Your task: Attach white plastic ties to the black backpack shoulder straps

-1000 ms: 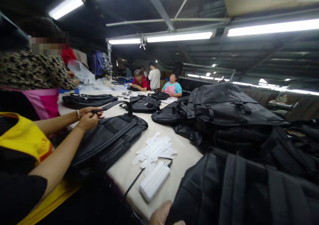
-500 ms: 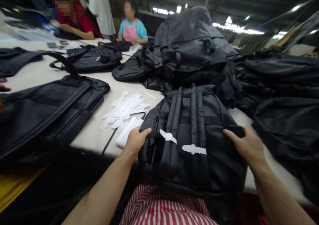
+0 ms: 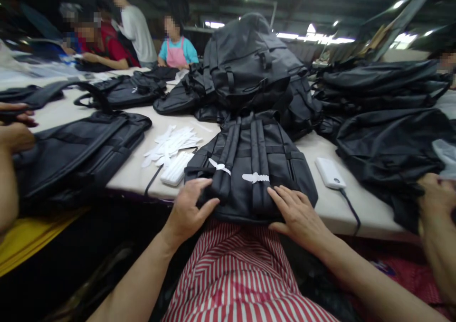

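1. Backpack (image 3: 245, 144) lay flat on the table (image 3: 130, 177) at lower centre of the frame.
2. Left hand (image 3: 187, 208) and right hand (image 3: 297, 215) rested open on it, not grasping.
3. Step looked like positioning it; next move seemed to call for a firm grip.

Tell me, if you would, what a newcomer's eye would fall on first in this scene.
The black backpack lying straps-up at the table's near edge stands out first, with two white serrated plastic strips across its shoulder straps and the left hand and right hand resting on it. Next comes the heap of white strips on the white table to its left, then the tall stack of black backpacks behind it.
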`<state>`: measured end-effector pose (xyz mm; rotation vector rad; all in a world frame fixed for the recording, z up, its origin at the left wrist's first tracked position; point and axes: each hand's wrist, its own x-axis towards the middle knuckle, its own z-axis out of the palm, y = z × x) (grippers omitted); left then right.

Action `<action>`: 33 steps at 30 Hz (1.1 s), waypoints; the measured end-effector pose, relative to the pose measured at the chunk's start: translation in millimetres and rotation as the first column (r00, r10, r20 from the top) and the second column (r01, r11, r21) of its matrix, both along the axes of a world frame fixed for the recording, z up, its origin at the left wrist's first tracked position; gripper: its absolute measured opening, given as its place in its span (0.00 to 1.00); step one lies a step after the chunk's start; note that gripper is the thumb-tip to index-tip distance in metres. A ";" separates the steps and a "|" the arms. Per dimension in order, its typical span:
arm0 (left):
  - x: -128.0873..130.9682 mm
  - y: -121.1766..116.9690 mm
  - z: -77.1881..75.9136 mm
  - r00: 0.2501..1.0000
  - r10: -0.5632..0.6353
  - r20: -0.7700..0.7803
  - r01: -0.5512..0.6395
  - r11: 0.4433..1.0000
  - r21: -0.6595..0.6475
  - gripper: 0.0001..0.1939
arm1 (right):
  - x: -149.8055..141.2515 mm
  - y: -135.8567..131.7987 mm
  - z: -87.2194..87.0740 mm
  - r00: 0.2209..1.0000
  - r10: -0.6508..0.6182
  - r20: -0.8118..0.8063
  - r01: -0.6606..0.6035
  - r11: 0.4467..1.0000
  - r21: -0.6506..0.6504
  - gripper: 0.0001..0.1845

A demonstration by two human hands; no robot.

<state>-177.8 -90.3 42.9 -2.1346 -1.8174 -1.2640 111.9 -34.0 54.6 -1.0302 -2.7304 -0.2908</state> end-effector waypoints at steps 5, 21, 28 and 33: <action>29.8 -25.5 10.4 0.936 -0.134 -0.325 0.134 0.991 -0.023 0.23 | 2.6 20.6 -6.6 0.997 0.003 -0.071 0.007 0.990 0.143 0.31; 63.3 87.5 56.8 0.808 0.073 -0.585 -0.052 0.997 0.053 0.08 | -3.2 68.5 28.0 0.976 -0.189 -0.111 0.213 0.934 0.287 0.06; 72.2 127.4 22.8 0.764 0.070 -0.642 -0.046 0.998 0.054 0.08 | -7.5 102.0 -6.1 0.941 -0.301 -0.155 0.329 0.918 0.220 0.09; 44.7 127.1 12.6 0.782 -0.021 -0.623 0.077 0.995 0.063 0.08 | -9.6 59.5 -24.6 0.936 -0.015 -0.352 0.088 0.977 0.193 0.16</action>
